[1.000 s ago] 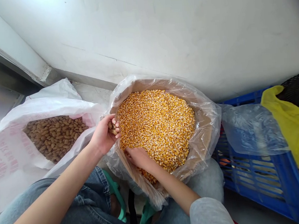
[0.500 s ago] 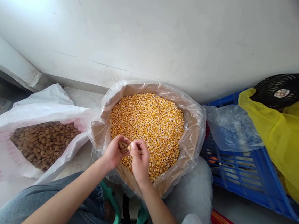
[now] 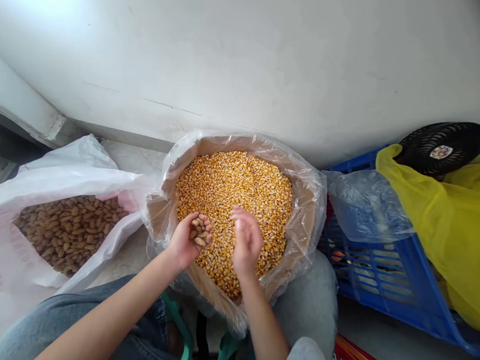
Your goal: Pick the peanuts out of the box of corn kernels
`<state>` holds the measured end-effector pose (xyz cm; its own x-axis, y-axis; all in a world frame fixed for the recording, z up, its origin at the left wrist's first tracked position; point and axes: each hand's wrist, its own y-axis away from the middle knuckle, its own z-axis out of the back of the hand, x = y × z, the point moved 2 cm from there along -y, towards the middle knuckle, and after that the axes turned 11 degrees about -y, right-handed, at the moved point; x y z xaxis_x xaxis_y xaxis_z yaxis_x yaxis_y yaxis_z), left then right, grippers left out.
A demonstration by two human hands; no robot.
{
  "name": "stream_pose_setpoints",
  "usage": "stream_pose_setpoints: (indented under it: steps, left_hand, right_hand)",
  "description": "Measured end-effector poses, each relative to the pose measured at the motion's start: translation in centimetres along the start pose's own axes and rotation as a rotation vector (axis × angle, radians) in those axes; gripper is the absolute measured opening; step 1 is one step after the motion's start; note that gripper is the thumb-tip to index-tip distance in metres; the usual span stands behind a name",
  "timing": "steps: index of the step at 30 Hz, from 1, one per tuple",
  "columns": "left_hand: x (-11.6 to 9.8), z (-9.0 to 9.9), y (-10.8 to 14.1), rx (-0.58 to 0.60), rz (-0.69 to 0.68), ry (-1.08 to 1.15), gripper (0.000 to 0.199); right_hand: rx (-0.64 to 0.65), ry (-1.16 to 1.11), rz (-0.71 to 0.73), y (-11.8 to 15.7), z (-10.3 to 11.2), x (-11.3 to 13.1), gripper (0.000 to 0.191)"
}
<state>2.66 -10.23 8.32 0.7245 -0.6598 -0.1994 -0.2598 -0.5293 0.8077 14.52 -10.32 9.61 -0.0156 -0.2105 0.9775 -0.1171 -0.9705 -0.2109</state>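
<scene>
Several peanuts [image 3: 200, 232] in their shells rest in my left hand [image 3: 187, 243], whose fingers curl around them, palm up. My right hand [image 3: 246, 241] hovers over the corn kernels [image 3: 231, 180], apart from the left, with fingers loosely bent and nothing visible in it. The kernels fill a round container lined with clear plastic [image 3: 309, 202], which stands between my knees. To the left, a white woven sack [image 3: 2, 251] lies open with many unshelled peanuts [image 3: 74, 228] inside.
A pale wall [image 3: 254, 50] rises behind the container. On the right stands a blue crate [image 3: 383, 279] with clear plastic, yellow mesh cloth [image 3: 472, 238] and a black fan-like disc [image 3: 443, 148] on or beside it. Something red [image 3: 351, 355] lies below.
My right hand has moved right, away from the left hand, and its fingers have loosened. My left hand has turned, and the peanuts in it show more clearly.
</scene>
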Motion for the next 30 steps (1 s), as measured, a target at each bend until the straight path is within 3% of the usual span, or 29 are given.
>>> stream_pose_setpoints:
  steps: [3, 6, 9, 13, 16, 19, 26, 30]
  left_hand:
    - [-1.7, 0.1, 0.2, 0.035, -0.061, 0.009, 0.013]
    - [-3.6, -0.1, 0.9, 0.095, -0.105, 0.036, 0.012]
    - [-4.9, -0.2, 1.9, 0.148, -0.11, 0.062, 0.013]
    - [-5.5, 0.1, 3.0, 0.151, -0.119, 0.057, 0.013]
    - [-5.8, 0.3, 3.6, 0.126, -0.141, 0.048, 0.012]
    - [-6.1, 0.0, 4.1, 0.136, -0.167, 0.019, 0.012]
    - [-6.8, -0.9, 4.6, 0.159, -0.196, 0.005, 0.013]
    - [-7.2, -0.6, 4.7, 0.14, -0.216, -0.007, 0.012]
  right_hand:
    - [-0.033, 0.207, -0.187, -4.6, 5.1, -3.3, 0.024]
    - [-0.067, 0.386, -0.278, -9.6, 9.5, -7.9, 0.039]
    - [-0.084, 0.48, -0.29, -13.3, 10.7, -12.3, 0.047]
    - [-0.02, 0.68, -0.241, -16.0, 7.3, -15.6, 0.053]
    - [0.076, 0.757, -0.398, -17.0, 4.6, -16.5, 0.064]
    - [0.272, 0.717, -0.55, -17.4, 2.3, -16.8, 0.071]
    - [0.622, 0.666, -0.681, -15.5, -5.0, -19.1, 0.058]
    - [0.77, 0.663, -0.755, -14.2, -8.4, -20.6, 0.04]
